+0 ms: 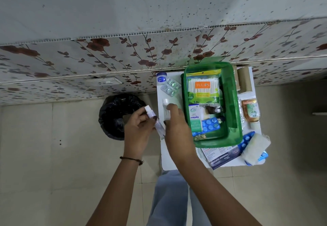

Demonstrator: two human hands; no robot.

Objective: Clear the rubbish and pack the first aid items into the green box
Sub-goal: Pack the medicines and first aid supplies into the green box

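The green box (231, 91) stands on a small white table (160, 101). Inside lie a cotton swab pack (203, 87), an Optibex carton (194, 117) and a blue pill strip (210, 124). My left hand (139, 128) is shut on a small clear bottle (154, 119) with a white cap, held at the table's left edge. My right hand (177, 124) rests on a second clear white-capped bottle (166, 109) lying on the table; whether it grips it I cannot tell.
A bin with a black bag (115, 116) stands on the floor left of the table. On the table: a Vaseline jar (161, 78), a silver blister strip (170, 86), cardboard rolls (244, 80), an amber Dettol bottle (251, 112), a gauze roll (254, 147), a dressings leaflet (223, 156).
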